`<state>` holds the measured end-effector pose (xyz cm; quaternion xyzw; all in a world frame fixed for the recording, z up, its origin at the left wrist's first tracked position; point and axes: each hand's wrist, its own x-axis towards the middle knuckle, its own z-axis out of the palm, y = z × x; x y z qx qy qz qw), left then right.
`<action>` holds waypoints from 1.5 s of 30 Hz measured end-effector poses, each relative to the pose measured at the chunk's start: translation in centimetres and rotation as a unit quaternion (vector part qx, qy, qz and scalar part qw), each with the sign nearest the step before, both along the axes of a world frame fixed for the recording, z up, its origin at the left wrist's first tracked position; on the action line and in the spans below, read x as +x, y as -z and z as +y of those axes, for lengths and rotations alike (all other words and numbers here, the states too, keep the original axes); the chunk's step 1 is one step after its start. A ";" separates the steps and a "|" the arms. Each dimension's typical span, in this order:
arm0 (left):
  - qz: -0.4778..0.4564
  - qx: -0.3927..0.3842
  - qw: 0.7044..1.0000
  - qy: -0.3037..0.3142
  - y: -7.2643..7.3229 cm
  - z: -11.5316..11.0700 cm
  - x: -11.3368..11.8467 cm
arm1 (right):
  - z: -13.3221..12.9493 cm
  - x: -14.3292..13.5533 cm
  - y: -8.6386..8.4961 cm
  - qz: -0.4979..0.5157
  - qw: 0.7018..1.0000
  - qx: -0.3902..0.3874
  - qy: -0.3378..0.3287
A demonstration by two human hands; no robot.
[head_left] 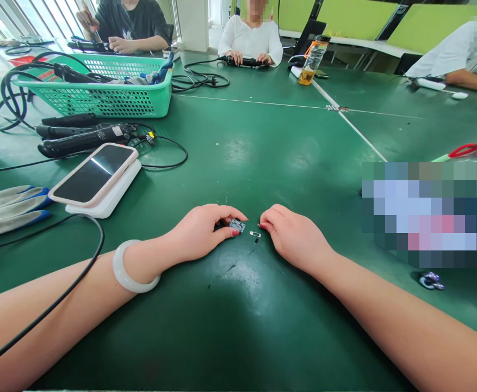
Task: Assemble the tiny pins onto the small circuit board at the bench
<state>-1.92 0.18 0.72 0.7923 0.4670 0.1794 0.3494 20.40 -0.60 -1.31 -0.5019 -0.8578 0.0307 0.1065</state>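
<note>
My left hand (199, 231) pinches a small grey-blue rectangular piece (237, 225) between thumb and fingers, low over the green table (230, 326). It has fine detail like a tiny circuit board or card holder, but its kind is not clear. On the right, my right hand (293, 234) is closed in a pinch, its fingertips together near the tabletop. A tiny speck shows at those fingertips, too small to name. Between the hands lies a small pale frame with an oblong opening (255, 234), and just below it a tiny black piece (256, 240).
At left are a phone (95, 174) on a white box (107, 204), gloves (10, 209), black curling-iron-like tools (85, 139) with cables, and a green basket (107, 98). A bottle (314, 62) stands far back. Several people sit around the table. A black cable crosses my left forearm.
</note>
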 end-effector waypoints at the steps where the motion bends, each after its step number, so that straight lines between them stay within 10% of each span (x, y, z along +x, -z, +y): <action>1: -0.004 -0.001 1.000 0.001 0.1 0.0 0.0 | 0.0 0.0 0.0 0.007 1.000 0.007 -0.003; 21: -0.065 -0.008 0.997 0.047 -0.3 -0.5 0.5 | -2.2 -2.0 -0.6 0.136 0.968 0.165 -0.134; 45: -0.112 -0.082 0.990 -0.031 0.1 0.0 0.0 | -1.7 -0.1 -0.9 0.112 0.990 -0.046 -0.067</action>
